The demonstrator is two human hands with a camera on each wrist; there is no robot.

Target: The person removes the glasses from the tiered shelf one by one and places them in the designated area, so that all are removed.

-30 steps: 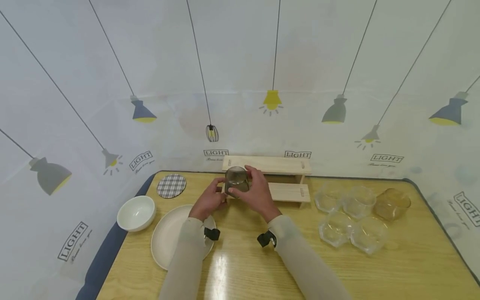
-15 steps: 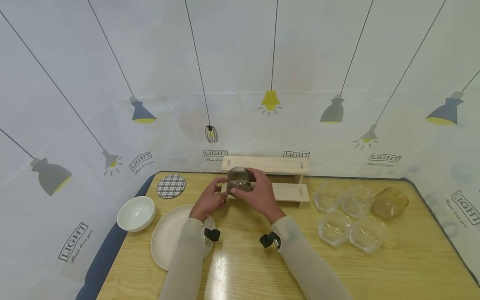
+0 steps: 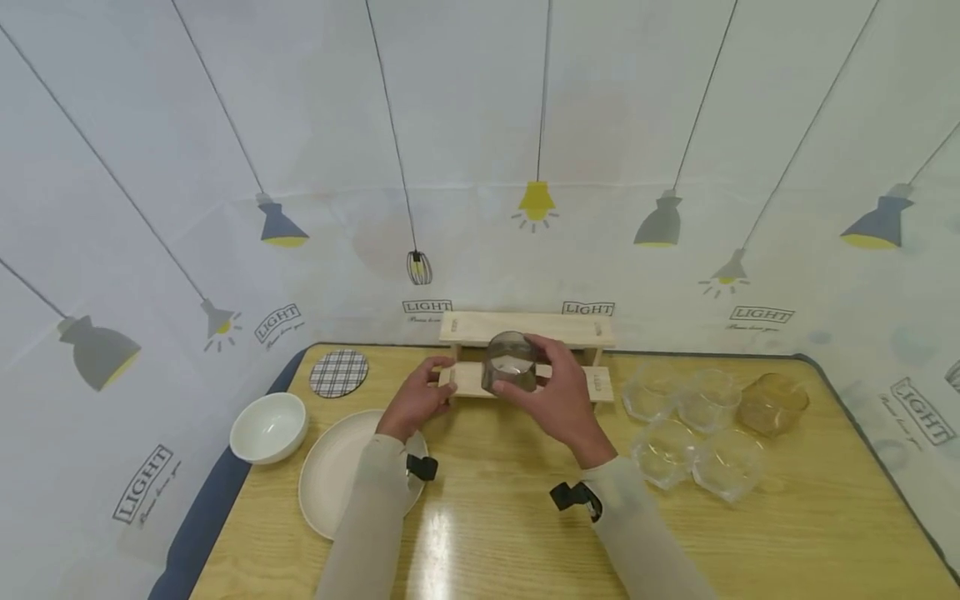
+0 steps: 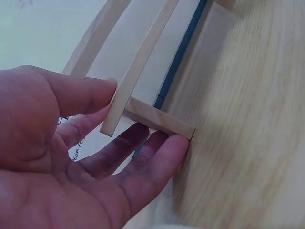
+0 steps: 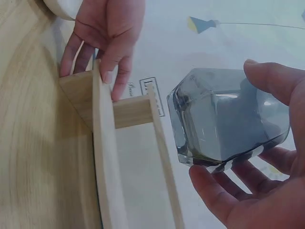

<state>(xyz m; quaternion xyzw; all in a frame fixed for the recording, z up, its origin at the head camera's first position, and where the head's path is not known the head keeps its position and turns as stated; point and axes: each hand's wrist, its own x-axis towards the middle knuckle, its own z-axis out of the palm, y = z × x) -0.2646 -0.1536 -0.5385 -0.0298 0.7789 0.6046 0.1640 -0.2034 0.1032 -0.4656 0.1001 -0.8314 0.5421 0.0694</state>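
Observation:
A two-tier wooden shelf stands against the wall at the back of the table. At its left end my left hand grips the lower tier; in the left wrist view the thumb lies on the board and the fingers reach under it to the leg. My right hand holds a smoky grey glass cup between thumb and fingers. This faceted cup overlaps the lower tier in the head view, while the right wrist view shows a gap between it and the shelf.
Several clear glasses and an amber glass stand on the right. At the left are a white bowl, a beige plate partly under my left forearm, and a checked round coaster. A lamp-patterned wall covering rises behind the table.
My right hand has carried the grey glass cup to the right, away from my left hand. The left hand has stayed at the shelf's left end.

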